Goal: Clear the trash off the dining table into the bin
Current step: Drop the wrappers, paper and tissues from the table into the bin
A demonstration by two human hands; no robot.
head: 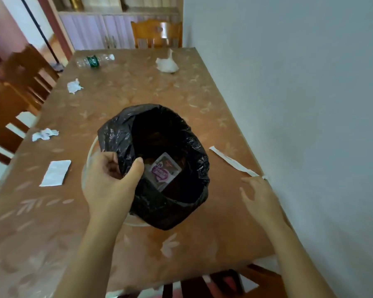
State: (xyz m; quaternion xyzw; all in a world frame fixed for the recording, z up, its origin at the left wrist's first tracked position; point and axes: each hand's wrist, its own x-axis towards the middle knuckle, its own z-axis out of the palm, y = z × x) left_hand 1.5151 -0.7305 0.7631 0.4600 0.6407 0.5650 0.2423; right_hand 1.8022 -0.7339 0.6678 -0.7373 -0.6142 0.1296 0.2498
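Note:
A bin (90,151) lined with a black bag (190,147) stands on the dining table (138,89). My left hand (110,181) grips its near-left rim and bag edge. A purple-and-white wrapper (163,172) lies inside. My right hand (260,197) hovers open at the table's right edge, just short of a long white paper strip (233,161). Crumpled tissues lie at the left (44,134), farther left (74,86) and far back (167,64). A flat white napkin (56,173) sits left of the bin. An empty plastic bottle (94,60) lies at the far left corner.
A grey wall (299,104) runs along the table's right side. Wooden chairs stand at the left (19,87), at the far end (156,34) and below the near edge (213,282). A cabinet (99,29) is behind.

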